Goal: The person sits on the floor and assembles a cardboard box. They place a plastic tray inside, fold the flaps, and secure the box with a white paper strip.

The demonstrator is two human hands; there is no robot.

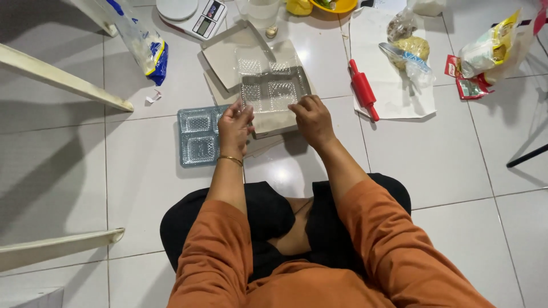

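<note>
At bottom centre of the frame: seated on the white tiled floor, legs crossed, orange sleeves reaching forward. Just above, at centre: left hand, wearing a thin gold bangle, pinching the near left edge of a clear plastic compartment tray; right hand gripping the near right edge of the same tray, fingers curled over it. Tray being held over a shallow cardboard box and, judging by its tilt, being lowered in; not yet seated flat. Compartments appearing unfilled. To the left, touching or slightly overlapped by the box: a second clear compartment tray lying on the floor, also unfilled, apparently waiting. Beyond the box, toward upper centre: flat cardboard lid pieces lying open. To the right of centre: a red rolling pin resting at the edge of a white sheet, with bagged dough on it. Along the top: a kitchen scale at upper left, a yellow bowl, snack packets at upper right. Packing judged at an early stage: trays unfilled, box unclosed.
</note>
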